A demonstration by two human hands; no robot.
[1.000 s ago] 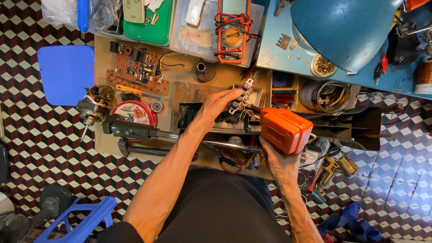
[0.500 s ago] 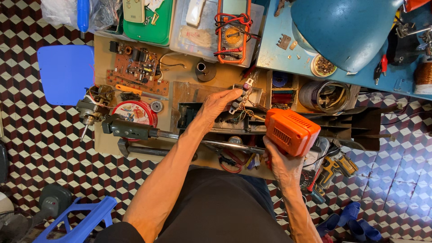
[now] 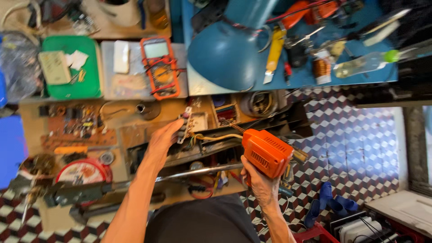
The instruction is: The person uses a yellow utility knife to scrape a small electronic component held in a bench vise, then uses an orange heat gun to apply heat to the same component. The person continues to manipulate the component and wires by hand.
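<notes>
Far left: a green tray (image 3: 90,85) holding a beige box (image 3: 54,66) and scraps of paper, up on the cluttered bench. Below it, a brown circuit board (image 3: 74,128) studded with parts, lying flat on the wooden worktop (image 3: 135,135); lower still, a round red-and-white disc (image 3: 83,172) beside a dark metal clamp (image 3: 76,194). Right of the tray, an orange-cased multimeter (image 3: 159,65) lying face up, leads coiled over it. Toward the middle, left hand (image 3: 162,143) stretched out over the worktop, fingers closed around a small white terminal block (image 3: 185,123), pinching it at its lower end; block tilted slightly, upright against the wood, with wires (image 3: 211,136) running off from its base toward the right. Above and right of that, a large blue lamp shade (image 3: 225,54) hanging over the bench, hiding what sits beneath. Just right of the block, a thin metal tip (image 3: 234,127) pointing up and left toward the wires, near them, contact impossible to tell. Behind the tip, an orange soldering gun (image 3: 266,153), body angled, gripped from below by right hand (image 3: 261,182), fingers wrapped tight round the handle. Further right, a blue bench top (image 3: 310,76) strewn with tools: a yellow utility knife (image 3: 274,51), a copper wire coil (image 3: 321,67), a clear bottle with green cap (image 3: 364,63). Below, checkered floor tiles (image 3: 355,144) and a pair of blue slippers (image 3: 330,204).
</notes>
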